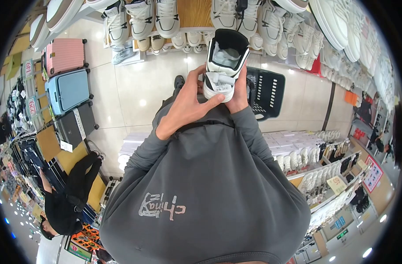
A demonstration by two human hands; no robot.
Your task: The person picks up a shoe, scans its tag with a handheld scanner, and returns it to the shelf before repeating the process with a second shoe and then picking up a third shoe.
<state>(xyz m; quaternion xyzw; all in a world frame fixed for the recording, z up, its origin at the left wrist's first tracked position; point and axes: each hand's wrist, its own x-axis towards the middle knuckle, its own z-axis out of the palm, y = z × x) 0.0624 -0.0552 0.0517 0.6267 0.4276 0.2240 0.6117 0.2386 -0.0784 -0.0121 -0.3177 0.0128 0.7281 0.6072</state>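
Both my hands hold up a white and black sneaker (228,64) in front of my chest. Its dark-lined opening faces up, and pale stuffing shows inside. A white paper label (221,82) with small print and what looks like a barcode lies against the shoe's near end. My left hand (187,102) is closed on the left side, its thumb across the near end by the sole. On the right side, my right hand (239,91) grips the shoe, its fingers partly hidden behind it.
Ahead, a wooden shelf (195,14) carries rows of white sneakers (167,20). A black shopping basket (271,94) stands on the floor at right. Pink (65,56) and blue suitcases (68,91) line the left, where a person in black (73,193) stands. Shoe racks (324,171) are at lower right.
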